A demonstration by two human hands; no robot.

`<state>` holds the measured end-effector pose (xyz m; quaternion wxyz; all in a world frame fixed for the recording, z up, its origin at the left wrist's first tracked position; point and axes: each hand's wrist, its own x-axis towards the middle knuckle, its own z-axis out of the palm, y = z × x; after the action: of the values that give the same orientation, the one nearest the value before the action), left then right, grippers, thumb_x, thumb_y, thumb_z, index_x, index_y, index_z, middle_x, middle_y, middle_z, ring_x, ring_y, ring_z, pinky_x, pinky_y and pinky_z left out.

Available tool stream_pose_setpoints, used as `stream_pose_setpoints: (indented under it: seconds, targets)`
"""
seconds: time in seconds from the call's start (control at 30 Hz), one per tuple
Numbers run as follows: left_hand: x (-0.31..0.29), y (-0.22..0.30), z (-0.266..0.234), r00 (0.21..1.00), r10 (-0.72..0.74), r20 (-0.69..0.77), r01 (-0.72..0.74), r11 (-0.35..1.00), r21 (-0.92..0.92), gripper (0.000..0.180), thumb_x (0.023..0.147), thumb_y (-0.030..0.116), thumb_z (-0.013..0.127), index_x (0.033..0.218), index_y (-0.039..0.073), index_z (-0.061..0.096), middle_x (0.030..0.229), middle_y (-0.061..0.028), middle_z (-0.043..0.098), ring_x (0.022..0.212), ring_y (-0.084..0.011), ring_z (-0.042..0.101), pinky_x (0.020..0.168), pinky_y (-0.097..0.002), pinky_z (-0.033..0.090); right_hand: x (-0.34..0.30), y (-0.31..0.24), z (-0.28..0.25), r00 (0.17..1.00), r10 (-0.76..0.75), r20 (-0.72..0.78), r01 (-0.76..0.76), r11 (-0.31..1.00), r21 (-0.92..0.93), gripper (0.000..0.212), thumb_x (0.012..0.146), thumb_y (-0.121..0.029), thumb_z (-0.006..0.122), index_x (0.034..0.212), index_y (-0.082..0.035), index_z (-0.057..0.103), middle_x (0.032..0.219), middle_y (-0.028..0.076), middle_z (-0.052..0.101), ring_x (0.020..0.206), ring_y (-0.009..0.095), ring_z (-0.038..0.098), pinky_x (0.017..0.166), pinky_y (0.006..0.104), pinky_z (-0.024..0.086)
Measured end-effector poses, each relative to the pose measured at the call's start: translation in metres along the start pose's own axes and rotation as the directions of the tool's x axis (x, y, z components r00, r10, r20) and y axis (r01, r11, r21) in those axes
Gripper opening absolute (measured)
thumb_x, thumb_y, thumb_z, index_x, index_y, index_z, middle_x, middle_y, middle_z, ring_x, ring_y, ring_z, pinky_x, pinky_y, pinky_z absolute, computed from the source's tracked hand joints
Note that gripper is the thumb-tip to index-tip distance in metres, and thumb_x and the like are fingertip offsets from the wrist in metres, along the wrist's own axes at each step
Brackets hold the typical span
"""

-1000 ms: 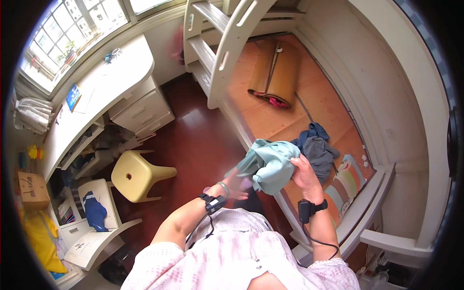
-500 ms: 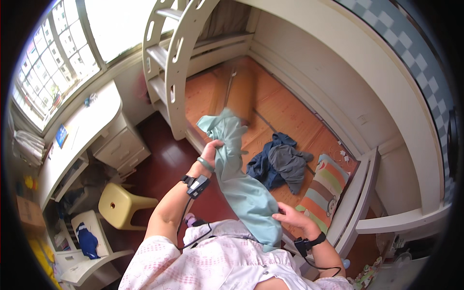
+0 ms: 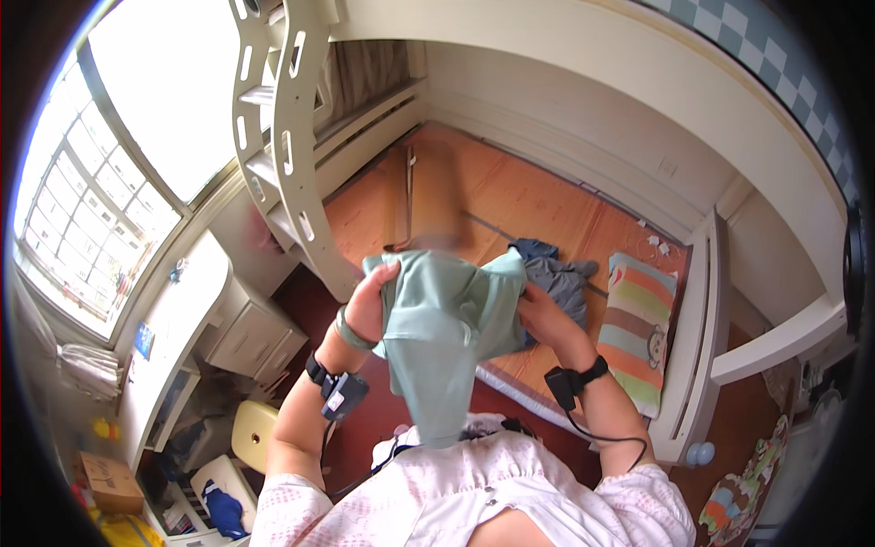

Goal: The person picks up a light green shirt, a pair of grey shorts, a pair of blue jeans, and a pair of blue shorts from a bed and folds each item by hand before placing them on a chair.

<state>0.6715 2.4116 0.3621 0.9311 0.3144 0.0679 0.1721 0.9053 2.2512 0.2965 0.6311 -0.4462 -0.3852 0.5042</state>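
A pale green garment (image 3: 436,319) hangs in front of my chest, its upper edge spread between my two hands and its lower part narrowing toward my waist. The folds do not show what kind of garment it is. My left hand (image 3: 372,303) is closed on its left edge, thumb on top. On the opposite edge, my right hand (image 3: 549,321) grips the cloth, with the fingertips partly hidden behind it. Beyond my right hand, a crumpled heap of dark blue and grey clothes (image 3: 561,284) lies on the bed mat (image 3: 506,182).
A striped pillow (image 3: 638,333) lies on the bed's right side. The bunk ladder (image 3: 287,155) rises at far left, beside a white desk (image 3: 187,301) under the window. A yellow stool (image 3: 251,436) stands at lower left, near a cardboard box (image 3: 111,481). A bed rail (image 3: 702,337) runs along the right.
My right hand has moved up and now grips the garment's upper right edge. The garment has gone from hanging lengthwise to spread between both hands. My view has shifted.
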Motion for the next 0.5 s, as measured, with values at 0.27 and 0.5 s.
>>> stream_pose_setpoints:
  seconds: [0.27,0.5]
  targets:
    - [-0.057,0.032,-0.047,0.99,0.025,-0.137,-0.007,0.992,0.129,0.038,0.09,0.028,0.048,0.117,0.003,0.053,0.104,-0.0096,0.063,0.093,-0.0196,0.062,0.084,-0.0336,0.048,0.017,-0.008,0.035,0.996,-0.062,-0.07,0.081,0.948,0.309,0.018,0.09,-0.011,0.05,0.106,-0.007,0.056,0.099,0.003,0.062,0.09,0.012,0.059,0.081,0.027,0.048]
    - [-0.087,0.02,-0.08,0.951,0.168,-0.261,-0.073,0.939,0.337,0.023,0.088,0.006,0.054,0.11,0.001,0.056,0.101,-0.0022,0.061,0.092,-0.0122,0.059,0.084,-0.0297,0.047,0.015,-0.03,0.042,0.993,-0.062,-0.099,0.076,0.987,0.144,0.012,0.09,-0.01,0.051,0.101,-0.009,0.055,0.094,-0.001,0.059,0.084,0.006,0.056,0.076,0.0217,0.046]
